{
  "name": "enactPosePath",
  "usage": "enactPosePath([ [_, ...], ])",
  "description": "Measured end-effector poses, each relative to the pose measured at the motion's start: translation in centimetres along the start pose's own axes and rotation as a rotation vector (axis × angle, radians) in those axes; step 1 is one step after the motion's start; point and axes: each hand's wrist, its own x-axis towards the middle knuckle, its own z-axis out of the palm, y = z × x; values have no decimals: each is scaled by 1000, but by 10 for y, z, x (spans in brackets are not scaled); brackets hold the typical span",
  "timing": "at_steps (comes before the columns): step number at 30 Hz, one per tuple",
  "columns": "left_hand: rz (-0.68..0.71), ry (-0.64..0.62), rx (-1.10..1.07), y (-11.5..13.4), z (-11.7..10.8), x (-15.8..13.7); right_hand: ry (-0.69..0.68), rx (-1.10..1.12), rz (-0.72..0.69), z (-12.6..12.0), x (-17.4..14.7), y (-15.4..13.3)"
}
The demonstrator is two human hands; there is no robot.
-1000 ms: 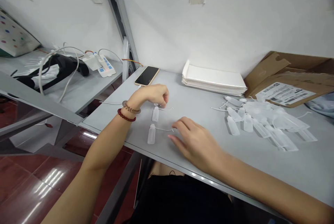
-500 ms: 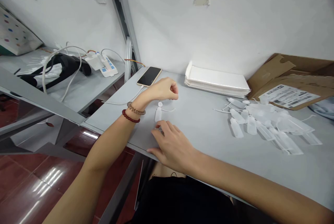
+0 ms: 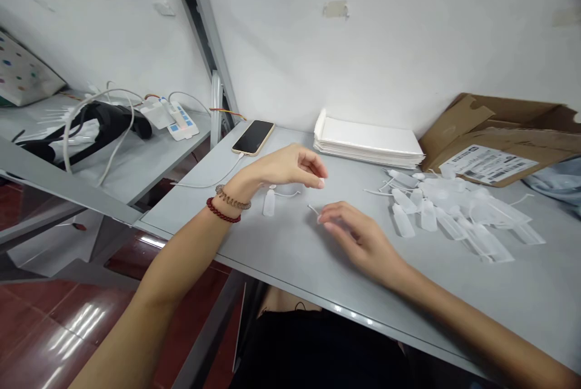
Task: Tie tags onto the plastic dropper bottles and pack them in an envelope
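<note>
My left hand (image 3: 297, 165), with two beaded bracelets at the wrist, is raised over the table, thumb and fingers pinched together. A tiny white bit shows at its fingertips, too small to name. Lower and to the right, my right hand (image 3: 358, 238) pinches a thin white cord (image 3: 313, 209), whose end sticks out to the left. A small translucent white bottle-shaped piece (image 3: 269, 202) with a cord lies on the table, below my left wrist. Many similar pieces form a loose pile (image 3: 447, 204) to the right.
Along the wall are a phone (image 3: 254, 137) on a charging cable, a stack of white sheets (image 3: 370, 140) and an opened cardboard box (image 3: 494, 135). A side shelf at left holds a power strip (image 3: 182, 123) and a black strapped item (image 3: 109, 120). A metal post (image 3: 204, 32) rises between.
My right hand has moved right and up, away from the lone bottle-shaped piece, and now pinches a cord. My left hand has shifted slightly right, a white bit now showing at its fingertips.
</note>
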Motion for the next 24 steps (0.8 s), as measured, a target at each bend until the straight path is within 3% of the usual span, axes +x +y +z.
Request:
enactPosePath([
  [3,21,-119,-47,0,13,2,110,179,294,-18,-3,1],
  [5,28,-169,-72,1,22,3,169,296,359,-24,-5,2],
  [16,14,-82,-191,4,38,3,259,524,345,-27,-6,0],
  [24,66,-5,-149,3,46,3,229,496,349,-25,-4,3],
])
